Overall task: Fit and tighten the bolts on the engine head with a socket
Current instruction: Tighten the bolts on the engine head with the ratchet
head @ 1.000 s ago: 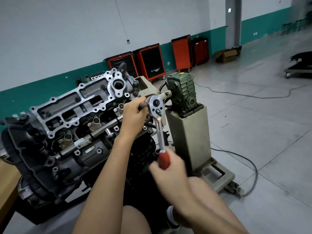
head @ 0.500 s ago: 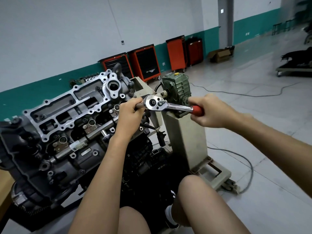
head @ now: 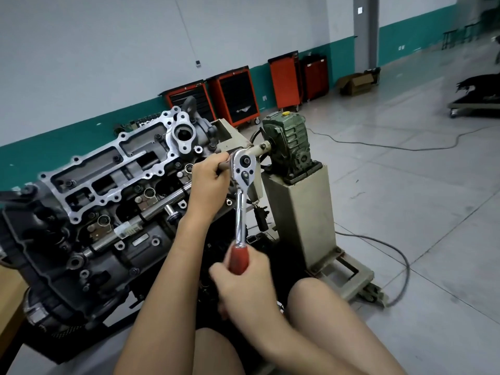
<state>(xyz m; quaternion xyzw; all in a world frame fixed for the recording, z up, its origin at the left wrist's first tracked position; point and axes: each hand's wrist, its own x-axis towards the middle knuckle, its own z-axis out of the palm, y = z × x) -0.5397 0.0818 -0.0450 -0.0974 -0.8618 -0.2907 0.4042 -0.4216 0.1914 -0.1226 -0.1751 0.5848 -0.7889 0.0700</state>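
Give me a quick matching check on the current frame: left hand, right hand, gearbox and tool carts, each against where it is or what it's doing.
Things:
1. left hand
2. right hand
3. gearbox
4. tool carts

Places or states:
A. lined up along the far wall
B. grips the red ratchet handle
C. sits on top of the stand
D. grips the extension bar

Pairs: 1-D, 2-B, 3-C, 4-A
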